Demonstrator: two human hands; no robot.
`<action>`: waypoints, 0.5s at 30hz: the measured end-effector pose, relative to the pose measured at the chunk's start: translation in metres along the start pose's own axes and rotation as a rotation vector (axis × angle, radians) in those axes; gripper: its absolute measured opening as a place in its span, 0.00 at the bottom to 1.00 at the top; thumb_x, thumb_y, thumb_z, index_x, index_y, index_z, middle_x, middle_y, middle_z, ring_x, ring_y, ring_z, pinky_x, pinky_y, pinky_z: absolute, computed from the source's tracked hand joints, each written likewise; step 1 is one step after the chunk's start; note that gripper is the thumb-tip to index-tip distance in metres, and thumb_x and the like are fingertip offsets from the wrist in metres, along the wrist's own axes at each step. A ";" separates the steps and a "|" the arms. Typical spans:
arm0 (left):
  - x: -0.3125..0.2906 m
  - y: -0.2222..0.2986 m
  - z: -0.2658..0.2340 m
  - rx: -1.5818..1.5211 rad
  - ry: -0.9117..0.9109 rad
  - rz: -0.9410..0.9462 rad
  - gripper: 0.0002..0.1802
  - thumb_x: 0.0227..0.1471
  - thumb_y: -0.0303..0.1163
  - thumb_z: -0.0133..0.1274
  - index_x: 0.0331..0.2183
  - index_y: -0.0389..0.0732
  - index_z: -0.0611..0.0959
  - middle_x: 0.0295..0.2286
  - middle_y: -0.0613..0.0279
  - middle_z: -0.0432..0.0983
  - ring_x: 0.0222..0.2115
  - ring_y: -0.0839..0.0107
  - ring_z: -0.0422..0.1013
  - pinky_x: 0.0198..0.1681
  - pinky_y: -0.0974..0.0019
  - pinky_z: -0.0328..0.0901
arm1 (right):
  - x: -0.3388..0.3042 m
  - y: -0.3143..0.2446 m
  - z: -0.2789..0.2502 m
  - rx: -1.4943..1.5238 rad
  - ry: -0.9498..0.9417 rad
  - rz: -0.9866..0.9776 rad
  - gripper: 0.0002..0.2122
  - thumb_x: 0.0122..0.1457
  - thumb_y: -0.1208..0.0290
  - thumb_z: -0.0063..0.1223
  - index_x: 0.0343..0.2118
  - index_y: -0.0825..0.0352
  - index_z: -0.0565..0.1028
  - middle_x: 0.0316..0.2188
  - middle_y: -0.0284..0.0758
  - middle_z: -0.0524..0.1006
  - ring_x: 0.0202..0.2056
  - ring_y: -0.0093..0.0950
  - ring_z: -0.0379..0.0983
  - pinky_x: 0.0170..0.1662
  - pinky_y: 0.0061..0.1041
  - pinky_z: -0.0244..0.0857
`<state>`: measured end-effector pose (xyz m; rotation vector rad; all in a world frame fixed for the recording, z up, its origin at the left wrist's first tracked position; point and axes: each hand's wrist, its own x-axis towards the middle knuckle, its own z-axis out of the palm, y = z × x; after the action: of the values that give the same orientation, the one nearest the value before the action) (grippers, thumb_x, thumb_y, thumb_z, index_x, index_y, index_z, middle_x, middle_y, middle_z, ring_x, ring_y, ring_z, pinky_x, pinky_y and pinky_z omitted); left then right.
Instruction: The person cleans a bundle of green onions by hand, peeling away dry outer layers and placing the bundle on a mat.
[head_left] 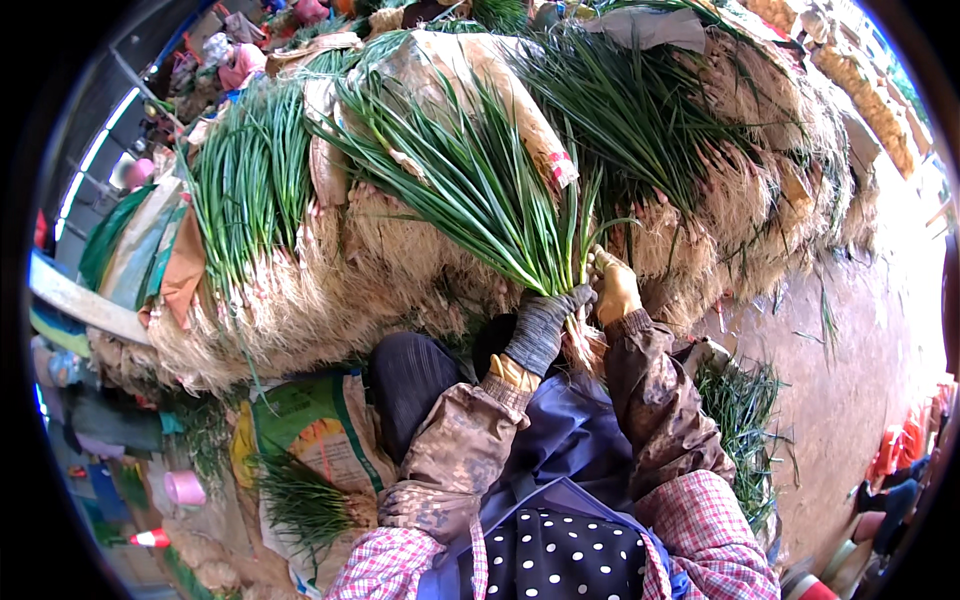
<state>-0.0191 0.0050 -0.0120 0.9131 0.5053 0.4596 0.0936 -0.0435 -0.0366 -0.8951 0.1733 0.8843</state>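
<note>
My left hand, in a grey knit glove, grips the lower stalks of a bunch of green onions whose long leaves fan up and to the left. Right beside it, my right hand, in a tan glove, closes on the same bunch just above the roots. Both forearms wear mud-stained sleeves over a plaid shirt. A blue apron covers my lap below the hands.
A big heap of green onions with pale tangled roots fills the space ahead. Printed sacks lie at lower left near a pink roll of tape. Loose green trimmings lie on the bare dirt floor at right. Other people sit at the far right edge.
</note>
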 end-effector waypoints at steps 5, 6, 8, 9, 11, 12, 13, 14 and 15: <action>0.003 -0.004 -0.016 0.026 -0.045 -0.105 0.07 0.44 0.30 0.56 0.24 0.37 0.76 0.12 0.64 0.69 0.08 0.73 0.64 0.08 0.74 0.58 | -0.034 -0.015 0.033 -0.143 -0.171 0.005 0.08 0.58 0.70 0.41 0.35 0.67 0.72 0.25 0.32 0.75 0.22 0.21 0.71 0.22 0.20 0.66; 0.001 -0.005 -0.015 0.027 -0.036 -0.099 0.08 0.43 0.30 0.56 0.23 0.37 0.76 0.12 0.64 0.69 0.08 0.73 0.64 0.08 0.73 0.57 | -0.028 -0.013 0.029 -0.113 -0.201 0.026 0.08 0.58 0.71 0.40 0.35 0.67 0.72 0.23 0.33 0.75 0.19 0.22 0.70 0.21 0.21 0.66; 0.000 -0.006 -0.015 0.060 -0.019 -0.075 0.07 0.42 0.28 0.57 0.22 0.37 0.76 0.12 0.64 0.69 0.08 0.73 0.65 0.09 0.73 0.58 | -0.017 -0.014 0.015 -0.202 -0.260 0.063 0.08 0.57 0.72 0.41 0.36 0.67 0.71 0.23 0.33 0.75 0.19 0.23 0.70 0.21 0.22 0.66; 0.001 -0.005 -0.014 0.092 -0.011 -0.057 0.06 0.40 0.26 0.57 0.22 0.37 0.76 0.12 0.64 0.69 0.09 0.74 0.65 0.10 0.73 0.59 | -0.016 -0.015 0.012 -0.248 -0.287 0.083 0.08 0.56 0.72 0.42 0.37 0.67 0.71 0.22 0.33 0.74 0.18 0.23 0.70 0.20 0.22 0.66; 0.011 -0.008 -0.017 0.258 0.075 -0.152 0.05 0.38 0.24 0.57 0.19 0.37 0.76 0.12 0.63 0.70 0.09 0.75 0.64 0.11 0.72 0.59 | 0.004 0.009 -0.002 -0.557 -0.008 -0.170 0.09 0.51 0.71 0.50 0.33 0.70 0.73 0.22 0.35 0.75 0.20 0.28 0.71 0.23 0.25 0.66; 0.013 -0.013 -0.020 0.306 0.110 -0.064 0.06 0.38 0.25 0.58 0.21 0.37 0.75 0.13 0.63 0.70 0.10 0.73 0.65 0.12 0.72 0.60 | 0.004 0.011 -0.007 -0.941 0.074 -0.369 0.09 0.49 0.71 0.52 0.32 0.70 0.74 0.23 0.37 0.75 0.22 0.29 0.72 0.26 0.27 0.66; 0.014 -0.017 -0.022 0.353 0.145 0.024 0.07 0.37 0.25 0.58 0.22 0.37 0.75 0.13 0.62 0.70 0.10 0.72 0.65 0.12 0.72 0.60 | 0.004 0.012 -0.011 -1.322 0.158 -0.573 0.10 0.48 0.70 0.53 0.31 0.70 0.74 0.23 0.39 0.76 0.24 0.30 0.72 0.30 0.29 0.66; 0.013 -0.014 -0.017 0.534 0.230 0.147 0.10 0.33 0.25 0.59 0.23 0.36 0.75 0.15 0.62 0.72 0.12 0.72 0.66 0.16 0.70 0.63 | 0.001 0.011 -0.009 -1.592 0.324 -0.629 0.12 0.45 0.68 0.55 0.32 0.69 0.75 0.23 0.41 0.75 0.28 0.31 0.73 0.36 0.31 0.66; 0.013 -0.013 -0.018 0.491 0.215 0.167 0.14 0.31 0.26 0.61 0.26 0.35 0.76 0.19 0.62 0.74 0.16 0.72 0.68 0.20 0.70 0.65 | 0.007 0.013 -0.022 -1.436 0.246 -0.492 0.12 0.46 0.68 0.55 0.32 0.69 0.75 0.24 0.40 0.75 0.28 0.30 0.73 0.36 0.30 0.66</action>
<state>-0.0171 0.0168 -0.0353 1.3928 0.7606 0.6024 0.0933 -0.0521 -0.0617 -2.2545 -0.5424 0.3148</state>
